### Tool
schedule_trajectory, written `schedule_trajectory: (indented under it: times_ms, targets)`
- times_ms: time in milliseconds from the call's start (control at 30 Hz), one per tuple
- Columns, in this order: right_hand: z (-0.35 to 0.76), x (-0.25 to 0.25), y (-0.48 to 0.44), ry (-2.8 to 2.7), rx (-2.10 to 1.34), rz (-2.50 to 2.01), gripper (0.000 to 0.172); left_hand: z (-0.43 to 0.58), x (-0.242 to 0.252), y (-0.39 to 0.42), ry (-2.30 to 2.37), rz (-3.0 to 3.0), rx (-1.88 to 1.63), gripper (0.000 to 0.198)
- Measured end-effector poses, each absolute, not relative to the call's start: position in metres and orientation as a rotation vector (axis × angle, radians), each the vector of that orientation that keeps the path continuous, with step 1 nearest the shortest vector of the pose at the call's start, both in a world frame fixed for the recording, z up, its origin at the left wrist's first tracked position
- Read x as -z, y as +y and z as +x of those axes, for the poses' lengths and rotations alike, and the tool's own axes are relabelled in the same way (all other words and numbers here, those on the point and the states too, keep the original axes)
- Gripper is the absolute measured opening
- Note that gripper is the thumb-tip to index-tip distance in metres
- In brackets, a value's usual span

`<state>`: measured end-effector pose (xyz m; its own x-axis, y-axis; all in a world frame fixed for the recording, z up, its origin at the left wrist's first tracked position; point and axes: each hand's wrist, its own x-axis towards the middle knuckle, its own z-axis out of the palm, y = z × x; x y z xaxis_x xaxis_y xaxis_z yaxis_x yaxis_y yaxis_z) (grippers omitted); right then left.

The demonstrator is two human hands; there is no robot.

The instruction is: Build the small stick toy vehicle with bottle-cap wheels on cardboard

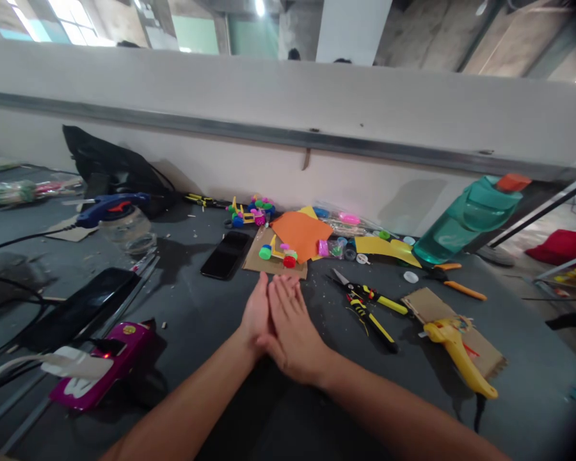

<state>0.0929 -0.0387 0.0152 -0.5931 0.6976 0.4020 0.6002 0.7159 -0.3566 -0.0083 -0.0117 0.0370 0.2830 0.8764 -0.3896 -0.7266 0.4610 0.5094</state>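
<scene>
My left hand point(254, 315) and my right hand point(295, 330) are pressed palm to palm above the dark table, fingers stretched out and pointing away from me. Nothing shows between them; the space inside the palms is hidden. Just beyond the fingertips, a small wheeled toy point(289, 261) with red, green and blue wheels and a yellow frame rests on a cardboard piece point(254, 260). Behind it lies an orange sheet point(303, 234). A black phone point(226, 255) lies left of the cardboard. Yellow-and-black pliers point(374, 325) and similar cutters point(386, 302) lie to the right.
A yellow glue gun point(456, 355) lies on cardboard at right, near a leaning teal bottle point(465, 221) and orange-handled pliers point(465, 290). At left are a purple power strip point(132, 358), a blue glue gun point(110, 208) on a jar point(128, 234), and cables. More wheeled toys point(252, 211) stand by the wall.
</scene>
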Motion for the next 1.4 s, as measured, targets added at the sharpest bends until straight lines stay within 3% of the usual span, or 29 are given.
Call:
schedule_trajectory:
  times_ms: [100, 233, 433, 567, 733, 867, 1033, 1167, 1300, 1400]
  targets:
    - [0.099, -0.013, -0.032, -2.301, -0.199, -1.127, 0.076, -0.008, -0.038, -0.014, 0.569, 0.32, -0.949, 0.059]
    - [0.098, -0.016, -0.042, -2.53, -0.242, -0.772, 0.093, -0.016, -0.039, -0.013, 0.569, 0.296, -1.128, 0.058]
    - [0.103, -0.015, -0.04, -2.355, -0.194, -0.99, 0.084, -0.014, -0.038, -0.013, 0.563, 0.324, -0.934, 0.058]
    - [0.099, -0.018, -0.048, -2.571, -0.229, -0.628, 0.097, -0.018, -0.034, -0.009, 0.554, 0.312, -1.134, 0.063]
    - [0.101, -0.018, -0.044, -2.417, -0.2, -0.942, 0.087, -0.016, -0.035, -0.011, 0.583, 0.264, -0.948, 0.06]
    - [0.101, -0.017, -0.046, -2.569, -0.24, -0.687, 0.097, -0.018, -0.037, -0.011, 0.583, 0.269, -1.078, 0.06]
    - [0.103, -0.015, -0.041, -2.42, -0.235, -0.968, 0.088, -0.017, -0.037, -0.012, 0.612, 0.244, -0.929, 0.058]
    - [0.105, -0.014, -0.041, -2.59, -0.278, -0.694, 0.093, -0.018, -0.034, -0.011, 0.579, 0.253, -1.027, 0.06]
    - [0.105, -0.012, -0.04, -2.436, -0.244, -0.945, 0.084, -0.019, -0.03, -0.009, 0.525, 0.244, -0.952, 0.06]
    - [0.105, -0.013, -0.04, -2.541, -0.26, -0.771, 0.087, -0.02, -0.03, -0.009, 0.541, 0.231, -0.989, 0.063]
